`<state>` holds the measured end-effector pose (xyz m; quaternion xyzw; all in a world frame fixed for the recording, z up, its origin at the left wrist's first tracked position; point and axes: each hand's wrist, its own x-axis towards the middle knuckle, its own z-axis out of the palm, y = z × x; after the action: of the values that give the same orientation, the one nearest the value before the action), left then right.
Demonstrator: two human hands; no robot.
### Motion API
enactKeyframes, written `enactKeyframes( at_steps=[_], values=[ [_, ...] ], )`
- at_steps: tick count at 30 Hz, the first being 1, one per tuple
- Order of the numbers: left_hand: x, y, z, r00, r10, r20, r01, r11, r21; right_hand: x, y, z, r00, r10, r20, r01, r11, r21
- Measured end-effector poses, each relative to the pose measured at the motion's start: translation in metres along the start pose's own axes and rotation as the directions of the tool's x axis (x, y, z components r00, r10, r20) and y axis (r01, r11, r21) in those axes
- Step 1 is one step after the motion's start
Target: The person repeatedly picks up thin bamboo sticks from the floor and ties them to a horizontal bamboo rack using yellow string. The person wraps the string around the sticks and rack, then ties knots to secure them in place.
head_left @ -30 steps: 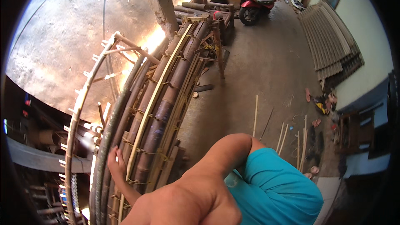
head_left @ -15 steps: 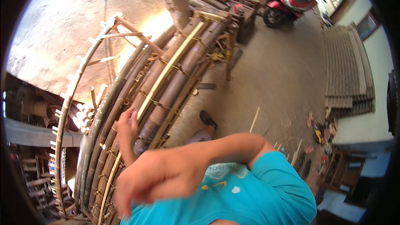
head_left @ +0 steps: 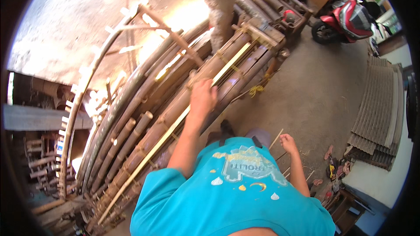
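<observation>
A long pale bamboo strip [head_left: 168,132] lies slantwise along a row of thick brown bamboo poles [head_left: 164,120] lashed with yellow ties. My left hand [head_left: 202,98] is closed around the strip's upper half, fingertips pressed at its edge. Out to the right, over the floor, my right hand [head_left: 288,143] has its fingers curled together; whether anything small is in them is hidden. It is clear of the poles, nearest a thin pale stick [head_left: 276,138] on the ground.
A curved bamboo frame with pegs [head_left: 78,94] stands left of the poles. A concrete post [head_left: 222,13] rises at their far end. Beyond are a red motor scooter [head_left: 345,22] and stacked corrugated sheets [head_left: 376,105]. Sandals [head_left: 329,152] lie at right.
My left hand has moved up and away along the strip. My right hand has swung from across my body out to the right. The view has shifted.
</observation>
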<state>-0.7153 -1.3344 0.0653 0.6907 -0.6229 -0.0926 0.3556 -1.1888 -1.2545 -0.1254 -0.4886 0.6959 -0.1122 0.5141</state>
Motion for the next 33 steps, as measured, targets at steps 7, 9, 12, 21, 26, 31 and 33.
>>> enactKeyframes(
  at_steps=[7,9,12,21,26,31,33],
  values=[
    [0.031,-0.025,0.024,0.924,-0.252,0.287,0.167,0.943,0.288,0.077,-0.12,0.021,0.952,-0.276,0.132,0.263,0.959,0.107],
    [0.043,-0.02,0.032,0.925,-0.278,0.26,0.224,0.95,0.218,0.097,-0.16,0.034,0.9,-0.381,0.214,0.366,0.924,0.108],
    [0.057,-0.001,0.051,0.947,-0.285,0.146,0.273,0.957,0.097,0.097,-0.233,0.044,0.814,-0.435,0.385,0.409,0.9,0.152],
    [0.074,0.004,0.07,0.927,-0.326,0.185,0.311,0.944,0.11,0.093,-0.341,0.043,0.712,-0.107,0.694,-0.551,0.526,0.647],
    [0.091,0.03,0.098,0.889,-0.422,0.176,0.342,0.87,0.356,0.098,-0.397,0.097,0.76,-0.647,0.058,0.162,0.275,0.948],
    [0.082,0.017,0.103,0.987,-0.159,-0.02,0.16,0.972,0.174,0.114,-0.503,0.103,0.133,-0.748,0.65,0.98,0.002,-0.198],
    [0.087,0.027,0.1,0.977,-0.211,0.032,0.204,0.967,0.154,0.16,-0.509,0.111,0.278,-0.826,0.491,0.902,0.048,-0.43]
  ],
)
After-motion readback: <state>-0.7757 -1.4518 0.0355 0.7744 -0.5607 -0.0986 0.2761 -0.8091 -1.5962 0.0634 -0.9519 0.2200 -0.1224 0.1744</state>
